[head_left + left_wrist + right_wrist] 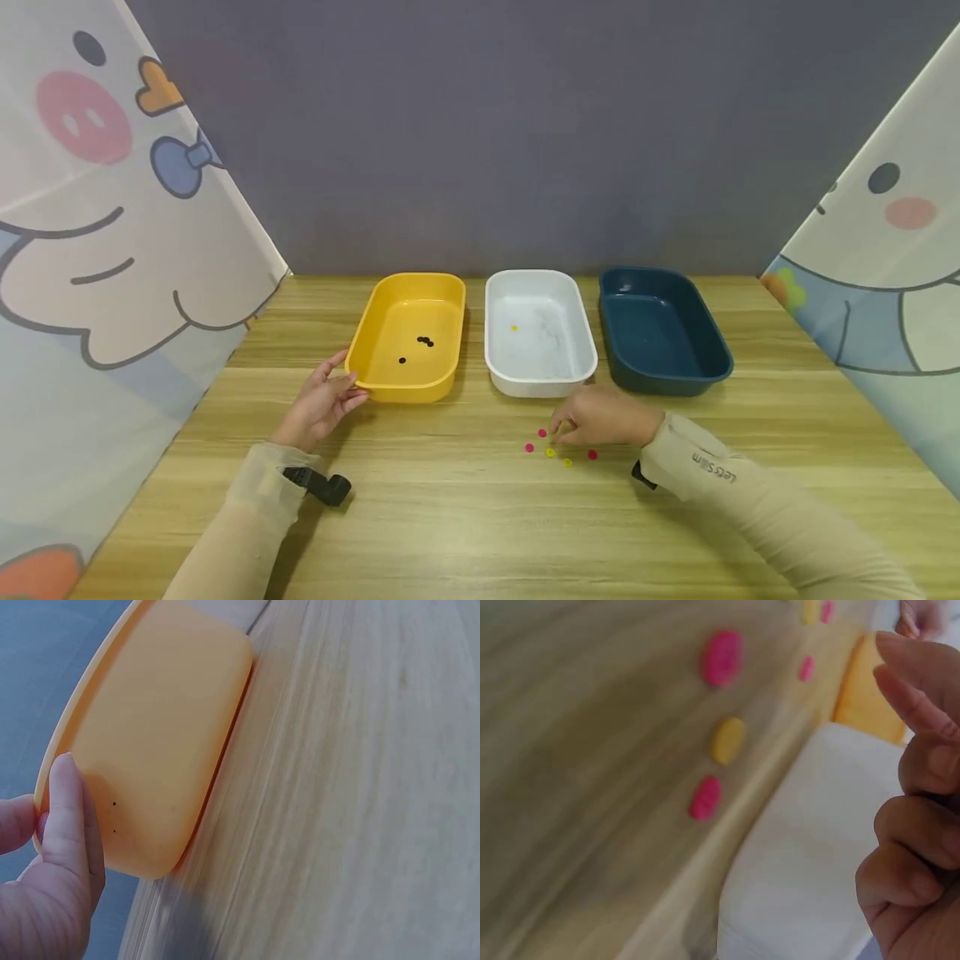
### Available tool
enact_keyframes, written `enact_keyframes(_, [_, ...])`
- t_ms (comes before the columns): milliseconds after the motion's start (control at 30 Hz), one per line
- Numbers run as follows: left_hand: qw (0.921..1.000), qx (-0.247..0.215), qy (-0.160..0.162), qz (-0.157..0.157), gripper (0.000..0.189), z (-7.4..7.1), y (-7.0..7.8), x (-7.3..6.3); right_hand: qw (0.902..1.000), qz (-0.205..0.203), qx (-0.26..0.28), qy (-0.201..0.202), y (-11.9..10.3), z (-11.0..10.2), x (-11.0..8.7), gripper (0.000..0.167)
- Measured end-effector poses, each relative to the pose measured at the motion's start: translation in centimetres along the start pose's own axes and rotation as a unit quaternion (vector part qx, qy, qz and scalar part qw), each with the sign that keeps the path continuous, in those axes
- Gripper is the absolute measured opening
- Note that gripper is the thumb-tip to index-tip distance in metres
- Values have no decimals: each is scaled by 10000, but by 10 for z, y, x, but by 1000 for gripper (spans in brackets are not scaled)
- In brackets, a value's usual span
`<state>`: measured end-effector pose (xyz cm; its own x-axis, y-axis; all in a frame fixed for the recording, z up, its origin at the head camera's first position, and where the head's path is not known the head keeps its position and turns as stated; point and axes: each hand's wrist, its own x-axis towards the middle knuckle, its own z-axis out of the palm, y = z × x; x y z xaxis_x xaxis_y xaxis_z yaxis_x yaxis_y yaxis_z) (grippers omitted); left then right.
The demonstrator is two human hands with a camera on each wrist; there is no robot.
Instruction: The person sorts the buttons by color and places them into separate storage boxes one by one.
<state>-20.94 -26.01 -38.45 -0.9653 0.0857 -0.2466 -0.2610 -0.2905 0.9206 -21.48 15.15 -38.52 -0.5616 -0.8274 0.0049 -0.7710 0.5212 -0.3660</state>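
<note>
My left hand (347, 385) holds the near left corner of a yellow tray (390, 287). In the left wrist view a finger lies along the yellow tray's outer wall (157, 735) and the thumb sits at its rim, so the left hand (45, 817) pinches the rim. Three black discs (425, 341) lie inside that tray. My right hand (557, 429) hovers with curled fingers over several pink and yellow discs (551, 452) on the table, just in front of a white tray (577, 367). The right wrist view shows the right hand (900, 634) with curled fingers; whether a disc is between them is unclear.
A dark blue tray (712, 350) stands to the right of the white one, which holds one yellow disc (513, 328). Printed curtains hang at both sides and a grey wall stands behind. The wooden table (465, 533) stretches toward me.
</note>
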Motion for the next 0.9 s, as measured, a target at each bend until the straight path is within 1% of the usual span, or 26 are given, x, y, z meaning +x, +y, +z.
enact_keyframes(100, [10000,21,-33,43,64,0,-2,1,9986,-49,-490,-216,-1,7,1,5])
enact_keyframes(133, [10000,18,-42,37,64,0,-2,1,9977,-122,-620,-255,-2,9,1,4])
enact_keyframes(233, [10000,34,-46,-56,65,-1,-6,0,9950,-234,-899,-367,-2,19,0,3])
enact_keyframes(333, [9999,95,-57,-92,65,-1,-9,-1,9930,-451,-1058,-287,-2,27,-1,7])
enact_keyframes(500, [9995,232,-169,136,64,1,-7,3,9880,-645,-1404,-11,-5,29,0,21])
enact_keyframes(633, [9996,263,-63,128,65,1,-3,2,9862,-760,-1471,96,-8,26,4,29])
enact_keyframes(733, [9996,271,49,111,64,-1,-1,-1,9873,-692,-1428,46,-9,24,8,31])
enact_keyframes(900, [9997,198,47,113,65,-1,-2,-2,9883,-470,-1449,-31,-9,21,11,22])
